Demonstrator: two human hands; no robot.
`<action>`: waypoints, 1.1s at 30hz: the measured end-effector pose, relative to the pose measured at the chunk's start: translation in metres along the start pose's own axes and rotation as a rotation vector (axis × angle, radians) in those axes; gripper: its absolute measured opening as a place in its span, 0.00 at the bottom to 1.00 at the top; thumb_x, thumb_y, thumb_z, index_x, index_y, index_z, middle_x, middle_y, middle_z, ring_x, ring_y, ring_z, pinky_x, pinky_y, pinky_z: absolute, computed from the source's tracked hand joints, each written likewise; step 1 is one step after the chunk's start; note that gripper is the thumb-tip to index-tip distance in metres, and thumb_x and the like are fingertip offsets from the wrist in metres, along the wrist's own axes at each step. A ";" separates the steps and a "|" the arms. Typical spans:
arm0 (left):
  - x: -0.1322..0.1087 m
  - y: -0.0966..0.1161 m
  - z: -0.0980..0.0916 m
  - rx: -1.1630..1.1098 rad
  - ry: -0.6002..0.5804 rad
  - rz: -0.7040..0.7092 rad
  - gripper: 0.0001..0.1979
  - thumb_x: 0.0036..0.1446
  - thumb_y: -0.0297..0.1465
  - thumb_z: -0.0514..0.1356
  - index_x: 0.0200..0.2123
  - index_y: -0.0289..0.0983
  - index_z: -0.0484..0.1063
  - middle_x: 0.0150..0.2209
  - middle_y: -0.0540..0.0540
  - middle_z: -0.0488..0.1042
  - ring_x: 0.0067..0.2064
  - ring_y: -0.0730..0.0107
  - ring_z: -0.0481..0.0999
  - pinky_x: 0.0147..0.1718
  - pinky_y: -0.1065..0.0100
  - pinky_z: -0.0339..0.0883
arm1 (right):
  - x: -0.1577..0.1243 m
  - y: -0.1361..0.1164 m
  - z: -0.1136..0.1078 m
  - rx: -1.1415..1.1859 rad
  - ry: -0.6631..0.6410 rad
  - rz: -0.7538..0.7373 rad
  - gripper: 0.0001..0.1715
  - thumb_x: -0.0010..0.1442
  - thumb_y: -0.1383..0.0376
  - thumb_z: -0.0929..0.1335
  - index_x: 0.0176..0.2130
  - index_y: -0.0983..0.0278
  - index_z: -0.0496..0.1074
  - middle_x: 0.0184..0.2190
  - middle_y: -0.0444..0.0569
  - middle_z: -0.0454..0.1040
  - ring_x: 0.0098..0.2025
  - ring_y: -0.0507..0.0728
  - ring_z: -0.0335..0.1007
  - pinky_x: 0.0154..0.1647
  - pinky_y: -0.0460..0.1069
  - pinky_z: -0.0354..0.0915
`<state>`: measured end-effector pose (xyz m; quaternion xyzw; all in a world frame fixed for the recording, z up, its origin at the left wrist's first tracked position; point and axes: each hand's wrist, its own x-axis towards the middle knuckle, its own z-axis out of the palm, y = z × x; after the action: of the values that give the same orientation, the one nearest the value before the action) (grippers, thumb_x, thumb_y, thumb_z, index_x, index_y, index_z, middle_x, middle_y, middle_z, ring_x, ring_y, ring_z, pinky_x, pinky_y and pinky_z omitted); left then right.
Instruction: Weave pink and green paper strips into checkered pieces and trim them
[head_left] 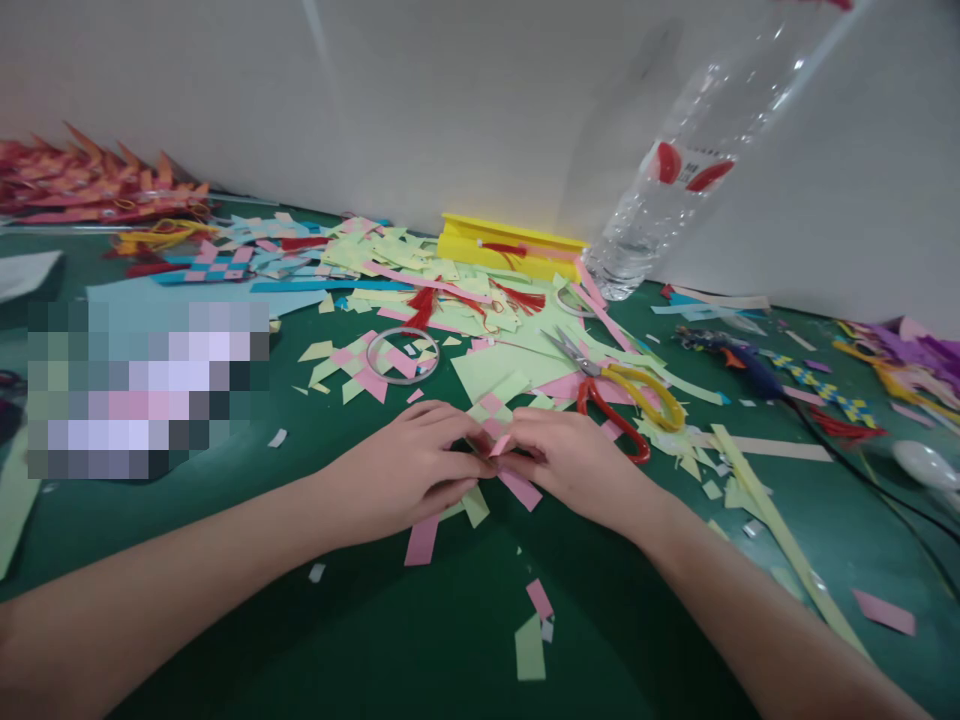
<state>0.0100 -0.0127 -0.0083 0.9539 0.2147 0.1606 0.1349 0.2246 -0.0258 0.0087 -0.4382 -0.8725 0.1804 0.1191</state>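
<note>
My left hand (409,465) and my right hand (574,462) meet over the green table (360,620), fingers pinched together on a small woven piece of pink and pale green paper strips (491,415). Strip ends stick out below the hands, a pink one (421,540) and a green one (475,505). Just beyond my right hand lie scissors with a yellow and a red handle (622,395).
A heap of cut paper strips (420,275), red tassels, a metal ring (403,355) and a yellow box (510,250) lie behind. A clear plastic bottle (675,170) leans at the wall. A glue gun and cable (757,375) are on the right. Scraps litter the near table.
</note>
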 end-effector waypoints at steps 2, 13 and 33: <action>0.000 0.000 -0.001 -0.005 -0.008 -0.003 0.13 0.62 0.25 0.52 0.45 0.39 0.74 0.47 0.42 0.70 0.50 0.60 0.66 0.51 0.55 0.60 | 0.000 0.000 -0.002 -0.040 -0.015 -0.024 0.06 0.61 0.66 0.66 0.33 0.62 0.73 0.29 0.43 0.72 0.31 0.50 0.66 0.27 0.45 0.54; 0.001 0.000 -0.002 -0.038 -0.035 -0.027 0.13 0.62 0.25 0.53 0.46 0.40 0.74 0.46 0.43 0.70 0.50 0.61 0.66 0.51 0.55 0.60 | 0.003 -0.015 -0.010 -0.424 -0.105 -0.132 0.12 0.63 0.69 0.63 0.30 0.65 0.73 0.27 0.45 0.73 0.30 0.53 0.68 0.25 0.48 0.52; 0.000 0.001 -0.001 -0.025 -0.026 -0.035 0.13 0.63 0.26 0.52 0.46 0.40 0.74 0.44 0.44 0.70 0.49 0.61 0.66 0.51 0.56 0.59 | 0.003 -0.008 -0.009 -0.080 -0.094 0.012 0.11 0.64 0.66 0.61 0.35 0.62 0.71 0.34 0.45 0.75 0.35 0.53 0.68 0.31 0.47 0.57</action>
<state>0.0100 -0.0135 -0.0076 0.9502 0.2276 0.1485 0.1525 0.2199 -0.0259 0.0201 -0.4388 -0.8810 0.1665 0.0594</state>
